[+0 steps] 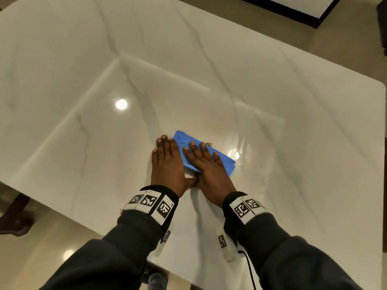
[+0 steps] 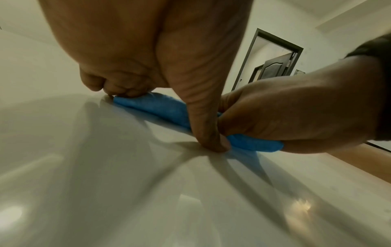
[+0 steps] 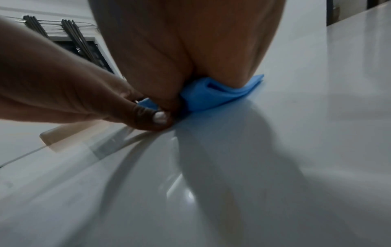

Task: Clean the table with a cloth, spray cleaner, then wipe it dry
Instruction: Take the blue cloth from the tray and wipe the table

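Folded blue cloth (image 1: pixel 206 156) lies on the glossy white marble table (image 1: pixel 272 101), pinned under both flat hands' (image 1: pixel 167 164) (image 1: pixel 211 170) straight, close-set fingers; uneven pressure could unfold it or smear nearby crumbs (image 1: pixel 210 144).

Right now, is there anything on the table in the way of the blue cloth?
Almost nothing. Both hands, left hand and right hand, press flat on the blue cloth. Only a small brownish scrap lies at the cloth's far edge, with a wet patch beside it. The rest of the visible table shows nothing standing.
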